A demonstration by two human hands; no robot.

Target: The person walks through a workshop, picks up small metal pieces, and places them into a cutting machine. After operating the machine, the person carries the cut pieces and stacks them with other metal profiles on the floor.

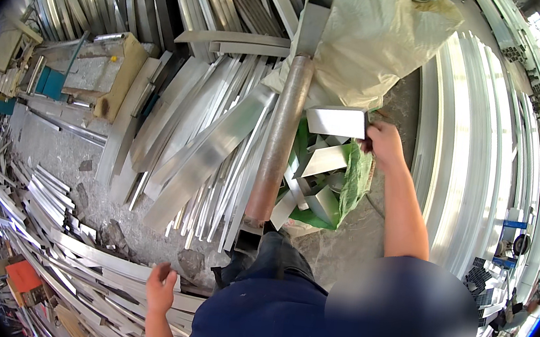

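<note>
My right hand (384,144) is closed on the end of a short, box-shaped silver metal piece (335,122), which looks like a rectangular tube offcut. It is held over an open green sack (354,189). Several cut metal pieces (326,162) lie at angles inside that sack. Low on the left, my left hand (161,288) hangs with its fingers loosely bent and apart, holding nothing. Just left of the green sack runs a rusty brown round pipe (282,136), with a square metal tube (314,29) at its far end.
A large whitish sack (380,40) spreads beyond the green one. Flat metal bars (207,157) fan out on the left, and long silver profiles (469,139) are stacked on the right. A worn bench-like frame (123,76) stands far left. Loose strips (103,262) cover the near-left ground.
</note>
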